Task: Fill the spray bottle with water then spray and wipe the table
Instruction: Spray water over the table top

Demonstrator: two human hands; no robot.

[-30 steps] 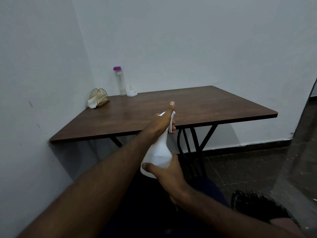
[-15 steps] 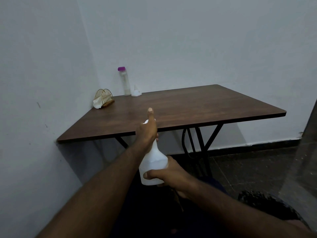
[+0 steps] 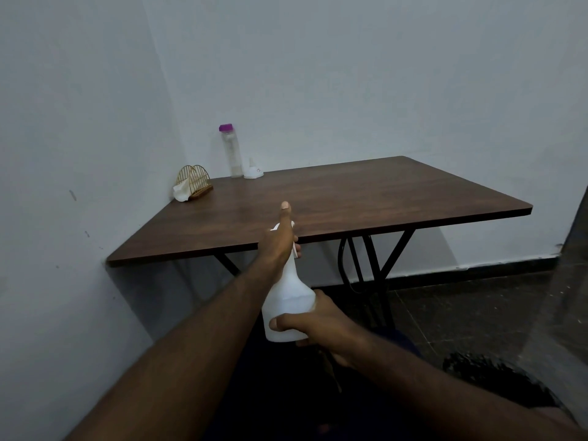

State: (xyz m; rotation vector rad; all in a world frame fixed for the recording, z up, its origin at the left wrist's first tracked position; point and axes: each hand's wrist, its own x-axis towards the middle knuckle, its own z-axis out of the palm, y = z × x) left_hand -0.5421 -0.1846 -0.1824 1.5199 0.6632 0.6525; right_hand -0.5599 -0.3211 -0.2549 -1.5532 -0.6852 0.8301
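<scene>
Spray bottle [image 3: 288,297], white and translucent, is held upright in the air just in front of the near edge of the table [image 3: 366,198], lower than the tabletop for most of its body. The left hand [image 3: 276,241] is wrapped around the neck and spray head, its thumb laid straight along the top and pointing toward the far wall; a fingertip shows on the right side of the head, and whether it presses the trigger cannot be told. The right hand [image 3: 321,326] grips the wide lower part of the bottle, thumb across the near face and fingers curled behind it.

The table is dark brown wood on black metal legs [image 3: 366,265] and fits into the corner of two pale walls. At its far left corner stands a gold wire napkin holder [image 3: 194,181] with a white napkin [image 3: 180,193] at its left side. Just right of it, against the far wall, a tall clear bottle with a purple cap [image 3: 231,151] stands upright, and a small white funnel [image 3: 253,170] sits touching or just beside its right. The floor [image 3: 477,307] is dark tile.
</scene>
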